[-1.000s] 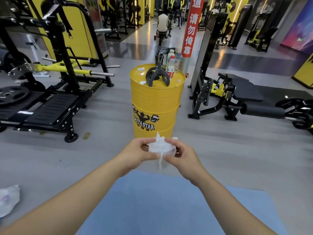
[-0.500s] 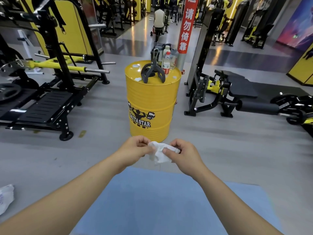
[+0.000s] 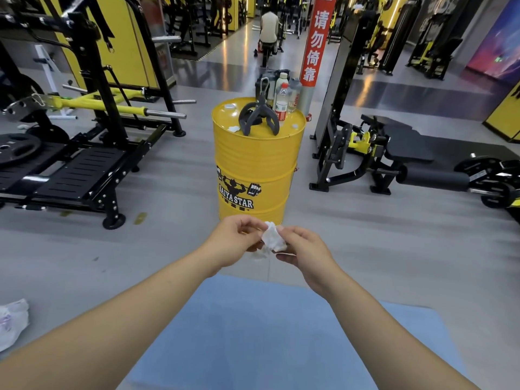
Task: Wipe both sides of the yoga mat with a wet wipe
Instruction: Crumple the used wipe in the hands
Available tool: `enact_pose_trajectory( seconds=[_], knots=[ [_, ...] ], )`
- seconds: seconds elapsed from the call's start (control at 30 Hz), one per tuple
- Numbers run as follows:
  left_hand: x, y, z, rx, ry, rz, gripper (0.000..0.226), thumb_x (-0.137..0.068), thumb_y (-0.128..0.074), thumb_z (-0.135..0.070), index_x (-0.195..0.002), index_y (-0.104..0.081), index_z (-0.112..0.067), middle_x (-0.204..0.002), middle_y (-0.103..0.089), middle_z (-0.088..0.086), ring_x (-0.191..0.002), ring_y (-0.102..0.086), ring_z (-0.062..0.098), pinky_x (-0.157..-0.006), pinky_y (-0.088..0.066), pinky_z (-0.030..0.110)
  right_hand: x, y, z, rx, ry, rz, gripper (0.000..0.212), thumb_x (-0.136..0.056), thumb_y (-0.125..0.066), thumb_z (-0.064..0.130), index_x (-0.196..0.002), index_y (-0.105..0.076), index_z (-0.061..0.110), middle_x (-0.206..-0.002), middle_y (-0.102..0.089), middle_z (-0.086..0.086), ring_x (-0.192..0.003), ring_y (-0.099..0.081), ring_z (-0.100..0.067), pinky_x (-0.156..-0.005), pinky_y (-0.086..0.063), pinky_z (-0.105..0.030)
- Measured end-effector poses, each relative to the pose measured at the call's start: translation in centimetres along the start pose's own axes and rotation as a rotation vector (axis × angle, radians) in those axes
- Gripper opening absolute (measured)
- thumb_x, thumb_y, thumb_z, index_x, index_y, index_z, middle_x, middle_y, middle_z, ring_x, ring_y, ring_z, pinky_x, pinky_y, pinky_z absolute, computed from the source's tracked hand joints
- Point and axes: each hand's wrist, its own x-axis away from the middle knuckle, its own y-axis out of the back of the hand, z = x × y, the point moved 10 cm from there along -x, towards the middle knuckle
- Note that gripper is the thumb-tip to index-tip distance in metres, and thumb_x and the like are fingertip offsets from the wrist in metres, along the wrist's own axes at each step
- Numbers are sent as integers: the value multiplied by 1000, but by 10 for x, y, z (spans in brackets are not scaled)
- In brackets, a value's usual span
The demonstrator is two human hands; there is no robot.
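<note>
Hands meet above the far edge of the blue yoga mat on the floor: the left hand and right hand both pinch a crumpled white wet wipe between fingertips. Beyond stands a yellow drum topped with bottles.

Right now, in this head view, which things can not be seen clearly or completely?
- Wet wipe: crumpled between left hand and right hand; its fingers cover part.
- Yoga mat: the arms and the bottom edge cut it off; underside hidden.
- White bag: cut by the left edge.
- Bottles on the yellow drum: labels too small to read.
</note>
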Motion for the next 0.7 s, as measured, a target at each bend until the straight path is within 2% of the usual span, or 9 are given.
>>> enact_pose_trajectory(
  seconds=[0.1, 0.17, 0.3, 0.43, 0.5, 0.57, 0.63, 0.7],
  knots=[
    [0, 2, -2, -198, -71, -12, 26, -90, -72, -7, -107, -74, -27, -90, -64, -4, -66, -57, 8, -59, -46, 18, 3, -9, -1, 4, -5, 60, 29, -87, -69, 29, -111, -65, 12, -98, -74, -3, -90, -67, -14, -86, -51, -33],
    [-1, 0, -3, -296, -122, -4, 28, -87, -77, -10, -108, -75, -29, -97, -59, -3, -68, -54, 8, -64, -46, 20, 3, -10, -5, -5, -21, 55, 31, -86, -71, 21, -114, -60, 13, -99, -74, -4, -89, -67, -15, -85, -50, -33],
    [1, -3, -2, -413, -186, 21, 33, -82, -83, -16, -108, -73, -34, -107, -52, -3, -77, -55, 10, -76, -50, 24, 0, -8, -12, 2, -67, 20, 29, -88, -58, 1, -114, -56, 14, -101, -72, -8, -83, -65, -17, -79, -49, -32],
    [8, -6, 0, -504, -222, 100, 42, -83, -83, -26, -123, -70, -33, -124, -50, -22, -102, -56, 0, -80, -41, 9, -2, -5, -23, -129, -149, 27, 26, -90, -54, 0, -114, -57, 11, -93, -71, -8, -81, -62, -21, -77, -49, -33],
    [10, -4, 0, -499, -216, 99, 38, -84, -81, -27, -119, -70, -35, -117, -58, -23, -99, -57, -3, -79, -43, 12, -2, -9, -26, -250, -184, 72, 25, -91, -54, 1, -114, -58, 8, -93, -70, -10, -84, -61, -23, -79, -49, -34],
    [13, -1, 2, -466, -194, 80, 23, -87, -79, -24, -105, -72, -36, -94, -66, -24, -83, -58, -4, -75, -45, 17, 1, -13, -27, -277, -193, 92, 20, -90, -57, 3, -110, -60, 7, -96, -69, -12, -84, -62, -24, -78, -50, -34],
    [16, 4, 3, -450, -178, 50, 12, -90, -75, -24, -92, -72, -36, -78, -65, -20, -68, -54, -1, -69, -46, 21, 2, -8, -25, -57, -124, 41, 14, -91, -62, 15, -104, -63, 11, -99, -68, -8, -83, -62, -20, -76, -51, -33],
    [20, 10, 5, -432, -146, 27, 4, -91, -74, -29, -90, -72, -26, -74, -62, -9, -64, -51, 6, -64, -44, 26, 3, -6, -15, 194, 6, 1, 23, -87, -66, 38, -105, -64, 24, -106, -67, 4, -92, -64, -12, -81, -51, -31]
  ],
)
